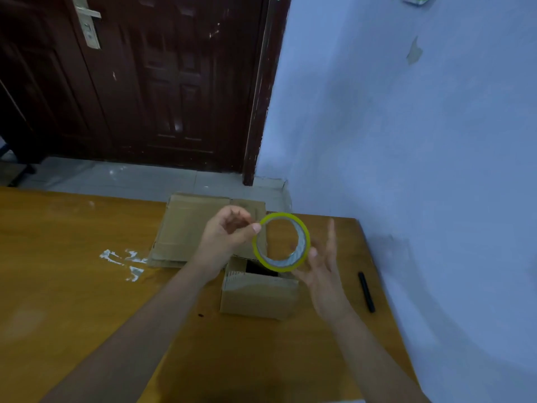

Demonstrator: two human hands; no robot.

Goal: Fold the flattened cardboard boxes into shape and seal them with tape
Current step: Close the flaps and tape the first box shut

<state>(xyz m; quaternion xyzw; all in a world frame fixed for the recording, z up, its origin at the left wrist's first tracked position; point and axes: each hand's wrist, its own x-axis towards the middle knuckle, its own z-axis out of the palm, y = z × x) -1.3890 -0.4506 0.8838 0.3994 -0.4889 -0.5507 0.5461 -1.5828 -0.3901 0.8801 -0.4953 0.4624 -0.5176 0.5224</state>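
Note:
A yellow-rimmed roll of clear tape (302, 248) hangs in the air above a small folded cardboard box (258, 298) whose top is open. My left hand (229, 237) pinches the roll's left rim with curled fingers and thumb. My right hand (325, 271) has its fingers spread straight, and its thumb touches the roll's lower right edge. Behind the box lies a stack of flattened cardboard boxes (186, 228) on the wooden table (72, 271).
A black marker (366, 291) lies near the table's right edge, close to the blue wall (421, 141). Scraps of torn clear tape (125, 261) stick to the table left of the stack. A dark wooden door (145, 82) stands beyond the far table edge.

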